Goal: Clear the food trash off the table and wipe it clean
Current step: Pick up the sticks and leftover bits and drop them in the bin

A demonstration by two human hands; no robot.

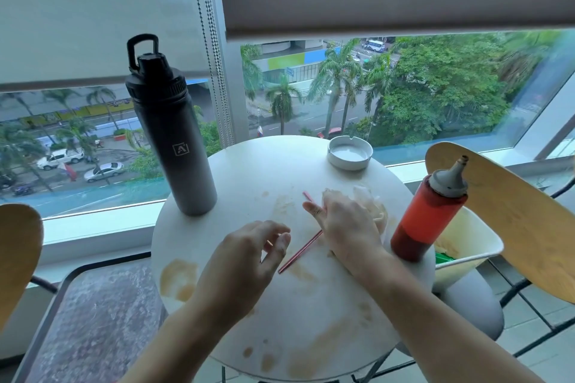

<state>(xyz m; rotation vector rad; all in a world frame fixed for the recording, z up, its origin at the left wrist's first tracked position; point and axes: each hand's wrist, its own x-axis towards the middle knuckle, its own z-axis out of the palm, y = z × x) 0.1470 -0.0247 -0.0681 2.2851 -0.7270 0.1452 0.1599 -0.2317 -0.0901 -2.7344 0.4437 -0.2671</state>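
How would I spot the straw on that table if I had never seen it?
Start at the round white table by the window. Between the two hands, the straw lies flat on the stained top, partly hidden under the right hand. It is the only thin red stick there, far slimmer than the red sauce bottle.

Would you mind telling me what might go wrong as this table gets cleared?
The sauce bottle stands at the table edge beside the right hand; a nudge may topple it. The straw lies across brown stains, so lifting it may drip.
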